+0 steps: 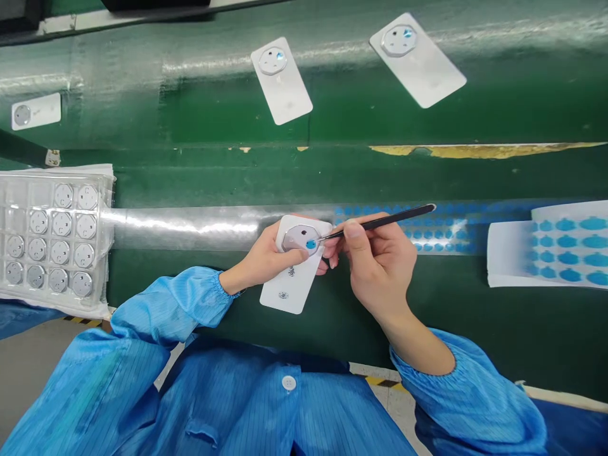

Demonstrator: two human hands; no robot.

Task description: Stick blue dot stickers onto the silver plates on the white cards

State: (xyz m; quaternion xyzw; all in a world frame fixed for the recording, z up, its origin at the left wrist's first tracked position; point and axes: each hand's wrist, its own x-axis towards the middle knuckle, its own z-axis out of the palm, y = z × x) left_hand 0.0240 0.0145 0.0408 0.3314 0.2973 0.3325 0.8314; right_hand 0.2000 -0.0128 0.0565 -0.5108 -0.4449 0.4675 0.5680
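My left hand [266, 254] grips a white phone back cover [295, 278] with a round silver camera plate at its upper end, the thumb lying across the front. In my right hand [382, 263] is a pair of black tweezers [399, 216], held like a pen. Their tip touches or nearly touches a small blue round sticker [311, 244] on the camera plate. Dark print shows on the cover's lower part. Beneath both hands runs a clear film strip [190, 228], with rows of blue stickers [427, 234] on its right portion.
At left stands a clear plastic tray [107, 253] with several round silver plates. White sheets [508, 253] with blue stickers lie at right. Three more white covers lie further back: one left [47, 109], one central [287, 95], one right [432, 73]. A chipped yellow edge [475, 152] crosses the green bench.
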